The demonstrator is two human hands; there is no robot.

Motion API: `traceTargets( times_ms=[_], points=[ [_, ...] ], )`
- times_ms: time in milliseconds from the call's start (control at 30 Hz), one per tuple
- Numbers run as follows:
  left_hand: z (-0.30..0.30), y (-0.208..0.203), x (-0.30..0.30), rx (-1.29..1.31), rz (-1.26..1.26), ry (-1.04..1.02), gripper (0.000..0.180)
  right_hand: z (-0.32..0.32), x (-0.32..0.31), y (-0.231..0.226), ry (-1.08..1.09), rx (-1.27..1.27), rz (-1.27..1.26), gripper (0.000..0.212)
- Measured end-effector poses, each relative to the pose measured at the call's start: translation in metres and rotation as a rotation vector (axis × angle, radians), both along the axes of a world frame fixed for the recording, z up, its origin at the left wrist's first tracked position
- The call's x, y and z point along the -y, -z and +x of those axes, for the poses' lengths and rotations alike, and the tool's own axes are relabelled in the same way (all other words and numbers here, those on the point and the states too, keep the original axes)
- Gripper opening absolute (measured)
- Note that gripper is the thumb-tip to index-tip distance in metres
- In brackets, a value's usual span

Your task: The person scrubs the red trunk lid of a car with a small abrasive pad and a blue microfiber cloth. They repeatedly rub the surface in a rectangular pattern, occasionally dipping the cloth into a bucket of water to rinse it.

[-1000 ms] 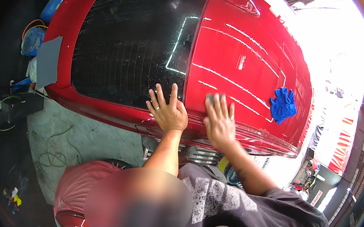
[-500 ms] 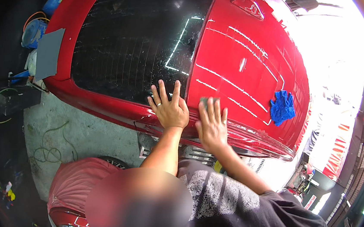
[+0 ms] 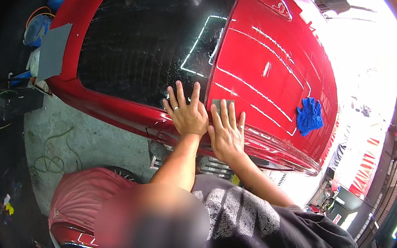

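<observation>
My right fingers (image 3: 225, 114) are on top of the pad (image 3: 218, 103)

So the pad's flat against the red panel (image 3: 255, 67), tucked under my fingertips, with its far edge peeking out past them. Those fingers are straight and slightly apart, laid over it rather than curled round it. My left fingers (image 3: 181, 95) are fanned wide, nothing in them, over the glass (image 3: 126, 50) edge.

Counted one left hand (image 3: 189, 118) and one right hand (image 3: 228, 140), two in all, plus one grey-green pad (image 3: 218, 102), one blue cloth (image 3: 309, 117), one dark window (image 3: 140, 49), one grey sheet (image 3: 54, 52), one pink cover (image 3: 81, 192) and one dark shirt (image 3: 306, 225).
</observation>
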State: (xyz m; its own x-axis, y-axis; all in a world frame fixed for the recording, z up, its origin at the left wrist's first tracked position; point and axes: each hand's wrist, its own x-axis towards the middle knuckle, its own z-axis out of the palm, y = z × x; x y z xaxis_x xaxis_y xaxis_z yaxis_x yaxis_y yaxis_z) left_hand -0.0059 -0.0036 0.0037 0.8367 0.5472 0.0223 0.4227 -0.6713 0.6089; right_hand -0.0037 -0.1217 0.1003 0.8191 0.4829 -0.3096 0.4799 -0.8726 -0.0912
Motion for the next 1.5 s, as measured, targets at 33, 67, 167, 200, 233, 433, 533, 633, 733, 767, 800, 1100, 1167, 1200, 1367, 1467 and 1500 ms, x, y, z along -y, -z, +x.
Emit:
traceTargets(
  times_ms=[33,67,167,200,233,433,533,633,733,767,800,1100,1167,1200,1367,1467,1500],
  points=[
    [-0.001,-0.002,0.002,0.002,0.010,0.004,0.057,0.011,0.000,-0.001,-0.003,0.028,-0.023,0.064],
    [0.004,-0.001,0.001,0.020,0.013,0.004,0.057,0.036,-0.001,-0.002,-0.009,0.056,-0.045,0.063],
    [0.004,-0.003,0.004,0.025,-0.004,0.025,0.055,0.136,-0.027,0.010,0.048,0.302,0.039,0.057],
    [0.005,-0.003,0.003,0.019,-0.005,0.024,0.055,0.162,-0.035,0.016,0.090,0.295,0.057,0.056],
    [0.005,-0.003,0.003,0.014,-0.007,0.023,0.055,0.153,-0.032,0.020,0.075,0.307,0.045,0.057],
    [0.000,0.003,0.000,0.045,-0.014,0.013,0.058,0.008,-0.006,0.012,-0.004,0.050,-0.011,0.064],
    [0.001,-0.001,0.001,0.068,-0.001,0.018,0.059,0.088,-0.019,0.019,0.021,0.280,0.069,0.057],
    [0.003,-0.002,0.002,0.033,-0.012,0.031,0.056,0.121,-0.035,0.020,0.099,0.268,0.090,0.057],
    [0.002,-0.002,-0.002,0.033,-0.040,0.019,0.055,0.033,-0.018,0.022,0.040,0.147,0.033,0.059],
    [0.001,-0.002,-0.001,0.037,-0.045,0.014,0.055,0.019,-0.014,0.016,0.025,0.117,0.025,0.059],
    [-0.001,-0.001,-0.001,0.040,-0.050,0.012,0.055,0.013,-0.011,0.014,0.013,0.086,0.018,0.059],
    [0.001,-0.004,-0.001,0.061,-0.057,0.022,0.060,0.042,-0.020,0.025,0.068,0.157,0.066,0.062],
    [0.000,-0.007,-0.002,0.046,-0.057,0.023,0.058,0.021,-0.012,0.022,0.054,0.092,0.014,0.063],
    [0.002,-0.006,-0.002,0.044,-0.056,0.028,0.057,0.028,-0.010,0.021,0.041,0.098,0.027,0.062],
    [0.005,-0.001,0.002,0.006,-0.022,0.042,0.056,0.216,-0.046,0.022,0.148,0.325,0.085,0.055],
    [0.003,-0.001,0.001,0.011,-0.005,0.045,0.056,0.187,-0.038,0.040,0.112,0.366,0.083,0.055],
    [0.004,0.002,0.002,-0.024,-0.004,0.048,0.057,0.145,-0.032,0.036,0.056,0.350,0.060,0.057]
  ],
)
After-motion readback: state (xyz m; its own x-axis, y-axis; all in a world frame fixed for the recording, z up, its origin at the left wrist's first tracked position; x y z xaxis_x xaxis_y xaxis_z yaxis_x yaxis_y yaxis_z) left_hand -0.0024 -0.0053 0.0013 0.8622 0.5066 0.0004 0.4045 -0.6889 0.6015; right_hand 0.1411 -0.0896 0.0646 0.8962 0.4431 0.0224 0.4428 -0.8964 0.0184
